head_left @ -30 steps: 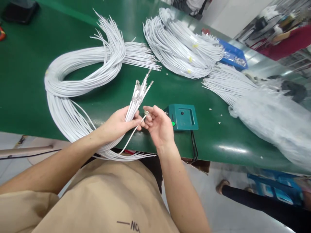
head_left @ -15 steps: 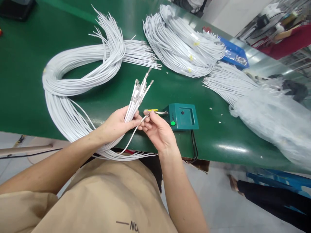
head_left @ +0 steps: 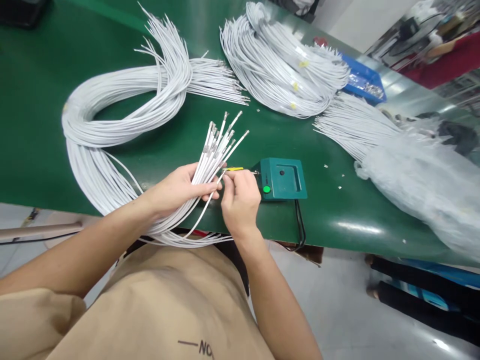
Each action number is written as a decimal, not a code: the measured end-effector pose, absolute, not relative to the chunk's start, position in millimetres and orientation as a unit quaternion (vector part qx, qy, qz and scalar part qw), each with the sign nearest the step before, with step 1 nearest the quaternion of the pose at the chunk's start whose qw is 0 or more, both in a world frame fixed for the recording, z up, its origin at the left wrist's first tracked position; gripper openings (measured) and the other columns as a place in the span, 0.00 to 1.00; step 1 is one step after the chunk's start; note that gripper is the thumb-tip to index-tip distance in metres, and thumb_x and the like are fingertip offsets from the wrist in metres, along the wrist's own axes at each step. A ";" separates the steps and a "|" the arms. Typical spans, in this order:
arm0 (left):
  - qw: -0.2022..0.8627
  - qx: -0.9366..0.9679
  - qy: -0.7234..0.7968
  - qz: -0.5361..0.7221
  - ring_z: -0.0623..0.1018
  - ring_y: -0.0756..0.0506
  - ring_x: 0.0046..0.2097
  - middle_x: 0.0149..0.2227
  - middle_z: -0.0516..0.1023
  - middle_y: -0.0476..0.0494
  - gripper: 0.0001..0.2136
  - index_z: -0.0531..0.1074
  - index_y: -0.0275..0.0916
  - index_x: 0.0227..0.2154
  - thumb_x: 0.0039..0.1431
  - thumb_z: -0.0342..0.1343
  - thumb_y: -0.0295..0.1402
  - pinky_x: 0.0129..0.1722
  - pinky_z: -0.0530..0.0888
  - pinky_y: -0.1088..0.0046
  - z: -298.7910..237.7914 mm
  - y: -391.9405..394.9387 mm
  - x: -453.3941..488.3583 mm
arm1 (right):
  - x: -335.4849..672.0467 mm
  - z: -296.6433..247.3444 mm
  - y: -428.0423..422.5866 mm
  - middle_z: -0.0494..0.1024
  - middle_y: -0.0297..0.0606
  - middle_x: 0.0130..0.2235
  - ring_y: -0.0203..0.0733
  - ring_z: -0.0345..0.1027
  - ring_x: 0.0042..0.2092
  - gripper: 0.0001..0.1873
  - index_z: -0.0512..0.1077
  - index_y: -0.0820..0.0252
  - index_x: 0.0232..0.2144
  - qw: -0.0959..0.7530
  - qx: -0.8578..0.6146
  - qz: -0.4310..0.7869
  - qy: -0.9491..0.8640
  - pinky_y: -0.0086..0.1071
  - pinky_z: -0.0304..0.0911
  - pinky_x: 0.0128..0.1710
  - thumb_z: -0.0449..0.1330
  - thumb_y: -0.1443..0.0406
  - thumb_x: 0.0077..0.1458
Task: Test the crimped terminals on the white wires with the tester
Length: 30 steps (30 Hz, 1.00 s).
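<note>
My left hand (head_left: 180, 189) grips a fanned bunch of white cables (head_left: 219, 145) whose metal-tipped ends point up and to the right. My right hand (head_left: 240, 199) is closed in a pinch on a single white cable (head_left: 210, 200), holding its tip with a yellow part against the left side of a small green box (head_left: 282, 178) that has a green button. The cables trail down over the table edge toward my lap and loop back into a big white coil (head_left: 108, 120) on the green table (head_left: 33, 100).
More white cable bundles (head_left: 285, 70) lie at the back, and a clear plastic bag (head_left: 420, 185) covers others at the right. A blue tray (head_left: 362, 82) of small metal parts sits behind. Another person's legs (head_left: 423, 295) stand at the lower right.
My right hand turned palm-down, closed into a pinch and brought the single cable's tip to the green box. The bunch in my left hand fanned wider.
</note>
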<state>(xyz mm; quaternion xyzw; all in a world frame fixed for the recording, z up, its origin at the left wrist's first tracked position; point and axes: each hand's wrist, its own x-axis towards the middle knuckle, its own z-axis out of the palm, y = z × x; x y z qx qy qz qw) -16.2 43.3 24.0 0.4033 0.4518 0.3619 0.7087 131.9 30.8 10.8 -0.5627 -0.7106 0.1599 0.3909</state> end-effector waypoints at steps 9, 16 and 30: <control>0.684 0.419 0.484 0.350 0.78 0.49 0.30 0.27 0.77 0.49 0.24 0.68 0.35 0.50 0.49 0.63 0.33 0.31 0.73 0.74 7.3 55.8 -9.5 | 165.4 21.4 62.9 0.75 0.45 0.43 0.47 0.62 0.45 0.12 0.70 0.62 0.43 0.197 -0.533 0.035 -0.822 0.39 0.55 0.45 0.50 0.65 0.60; 0.657 0.435 0.506 0.349 0.80 0.45 0.32 0.30 0.78 0.46 0.22 0.70 0.36 0.47 0.47 0.64 0.36 0.30 0.75 0.73 -0.5 63.1 -6.3 | 187.1 27.2 86.6 0.76 0.40 0.31 0.42 0.65 0.38 0.09 0.71 0.60 0.30 0.095 -0.507 0.068 -0.854 0.42 0.52 0.52 0.52 0.72 0.55; 0.595 0.475 0.562 0.324 0.81 0.44 0.30 0.30 0.79 0.47 0.17 0.69 0.38 0.42 0.48 0.63 0.33 0.29 0.77 0.71 -14.7 71.6 -0.8 | 190.3 19.1 91.7 0.66 0.37 0.27 0.42 0.61 0.36 0.13 0.73 0.58 0.29 0.131 -0.498 0.053 -0.855 0.47 0.53 0.55 0.50 0.75 0.53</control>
